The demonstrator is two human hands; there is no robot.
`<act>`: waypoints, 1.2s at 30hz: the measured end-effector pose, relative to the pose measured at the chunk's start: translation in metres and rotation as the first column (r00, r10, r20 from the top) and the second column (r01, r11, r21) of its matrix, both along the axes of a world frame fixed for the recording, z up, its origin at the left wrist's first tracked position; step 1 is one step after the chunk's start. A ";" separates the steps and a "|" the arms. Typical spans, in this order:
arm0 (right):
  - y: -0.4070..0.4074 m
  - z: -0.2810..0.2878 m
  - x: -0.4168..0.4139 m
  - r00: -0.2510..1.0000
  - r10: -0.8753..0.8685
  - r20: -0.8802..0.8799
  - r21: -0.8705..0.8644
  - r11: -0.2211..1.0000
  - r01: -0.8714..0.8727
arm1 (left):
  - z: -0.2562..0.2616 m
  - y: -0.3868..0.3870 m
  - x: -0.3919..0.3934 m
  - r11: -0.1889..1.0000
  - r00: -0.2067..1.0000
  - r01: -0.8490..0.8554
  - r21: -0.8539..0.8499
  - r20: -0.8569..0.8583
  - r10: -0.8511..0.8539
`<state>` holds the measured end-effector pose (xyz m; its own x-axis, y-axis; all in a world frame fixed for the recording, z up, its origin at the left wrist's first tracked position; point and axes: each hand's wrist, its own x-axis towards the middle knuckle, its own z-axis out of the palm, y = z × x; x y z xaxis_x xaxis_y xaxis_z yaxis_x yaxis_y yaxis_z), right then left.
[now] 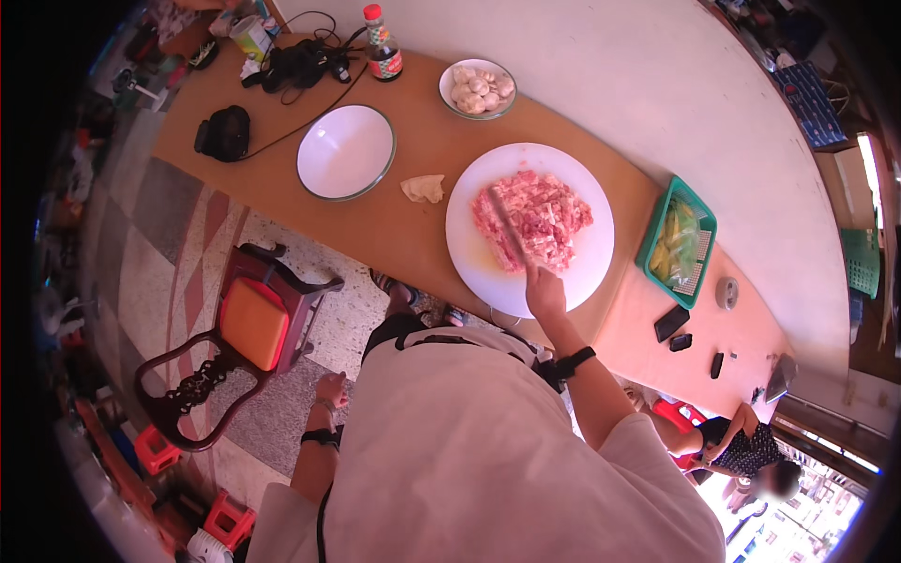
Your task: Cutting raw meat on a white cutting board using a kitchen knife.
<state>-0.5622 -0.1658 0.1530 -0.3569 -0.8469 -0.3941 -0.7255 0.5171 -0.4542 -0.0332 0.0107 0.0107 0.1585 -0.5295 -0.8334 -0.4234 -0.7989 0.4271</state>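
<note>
My right hand (545, 292) grips a kitchen knife, whose blade (505, 222) is seen nearly edge-on and lies across chopped raw meat (552, 211). The meat is spread in a rough heap on a round white cutting board (591, 278). Away from the board, my left hand (332, 390) hangs at my side with its fingers curled and nothing visible in it. Left of the board are a crumpled piece of tan cloth or paper (424, 188) and a white bowl (345, 151) with nothing in it.
Behind the board stand a bowl of garlic bulbs (482, 91) and a sauce bottle (383, 53). A green basket (676, 243) holds bagged yellow-green produce, near a phone (672, 324). Black cables (303, 63) lie far left. A wooden chair (246, 331) stands beside me; another person (739, 440) sits at right.
</note>
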 end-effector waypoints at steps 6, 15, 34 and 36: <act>0.001 -0.001 -0.001 1.000 -0.018 -0.001 0.012 1.000 0.018 | 0.013 -0.019 -0.019 0.936 0.952 -0.300 0.187 -0.001 0.306; 0.001 0.004 -0.009 0.997 -0.077 0.029 -0.059 0.995 0.079 | 0.005 0.002 0.001 0.994 0.999 0.029 0.101 0.038 -0.033; -0.009 0.002 -0.019 1.000 0.011 -0.023 0.082 0.997 -0.009 | 0.026 -0.020 -0.020 0.976 0.995 -0.069 0.208 0.090 0.051; -0.011 0.006 -0.017 1.000 -0.007 0.003 0.077 0.997 0.006 | 0.025 -0.024 -0.018 0.971 0.989 -0.140 0.193 0.072 0.128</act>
<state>-0.5789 -0.1766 0.1595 -0.3610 -0.8118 -0.4590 -0.7207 0.5552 -0.4152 -0.0513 -0.0135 0.0353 0.2686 -0.3264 -0.9062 -0.3268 -0.9159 0.2331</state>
